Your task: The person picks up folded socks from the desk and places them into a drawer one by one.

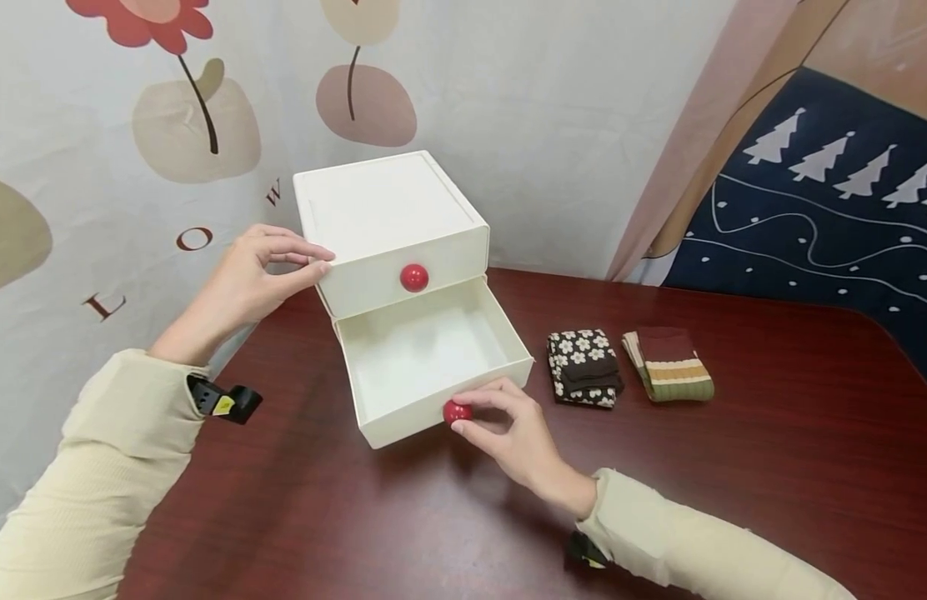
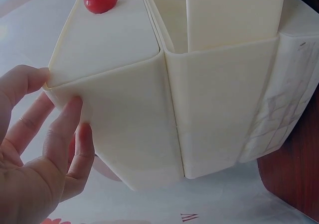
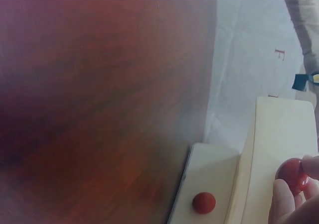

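A white two-drawer box stands on the table, its lower drawer pulled out and the white inside showing. Its upper drawer is closed, with a red knob on the front. With thumb and fingers my right hand pinches the red knob of the lower drawer. My left hand holds the box's upper front left corner, thumb and fingers on either side of the edge, as the left wrist view also shows. To the right lie folded black socks with white flowers and folded striped socks.
The dark red wooden table spreads around the box and to the right. Behind hangs a pale printed curtain close to the box's back. A dark blue cloth with white trees hangs at the right.
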`<state>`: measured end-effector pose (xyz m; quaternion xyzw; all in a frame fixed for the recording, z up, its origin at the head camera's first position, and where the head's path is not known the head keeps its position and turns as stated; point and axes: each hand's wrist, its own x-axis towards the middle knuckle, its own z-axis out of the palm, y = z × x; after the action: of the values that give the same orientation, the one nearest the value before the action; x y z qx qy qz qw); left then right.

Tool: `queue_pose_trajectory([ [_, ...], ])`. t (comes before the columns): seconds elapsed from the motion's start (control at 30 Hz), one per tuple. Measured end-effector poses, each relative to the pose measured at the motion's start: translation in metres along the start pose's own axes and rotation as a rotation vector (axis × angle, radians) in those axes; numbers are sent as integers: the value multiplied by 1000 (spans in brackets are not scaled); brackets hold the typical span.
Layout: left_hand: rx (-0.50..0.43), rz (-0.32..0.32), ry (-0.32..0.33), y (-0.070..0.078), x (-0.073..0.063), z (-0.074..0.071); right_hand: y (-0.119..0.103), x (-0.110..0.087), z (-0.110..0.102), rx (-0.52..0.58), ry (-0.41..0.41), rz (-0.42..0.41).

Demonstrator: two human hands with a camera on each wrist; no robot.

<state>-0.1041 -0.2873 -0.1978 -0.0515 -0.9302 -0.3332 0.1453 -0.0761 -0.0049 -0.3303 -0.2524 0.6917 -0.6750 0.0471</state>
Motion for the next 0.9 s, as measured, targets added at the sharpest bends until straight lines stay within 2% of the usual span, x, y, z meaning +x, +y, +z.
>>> queue_pose_trajectory([
  [0.37, -3, 16, 3, 1, 1, 2, 13, -13, -4, 23, -14, -52],
  [0.47, 0, 21, 4, 0, 2, 2, 12, -13, -7, 18, -61, -64],
  [0.57, 0, 19, 5, -1, 2, 2, 7, -13, -15, -24, -152, -63],
  [0.73, -3, 8, 3, -3, 2, 2, -7, -14, -39, -152, -300, -94],
  [0.8, -4, 11, 3, -4, 1, 2, -12, -13, -55, -231, -309, -134],
  [0.9, -10, 19, 9, -4, 1, 2, -19, -7, -85, -340, -266, -192],
])
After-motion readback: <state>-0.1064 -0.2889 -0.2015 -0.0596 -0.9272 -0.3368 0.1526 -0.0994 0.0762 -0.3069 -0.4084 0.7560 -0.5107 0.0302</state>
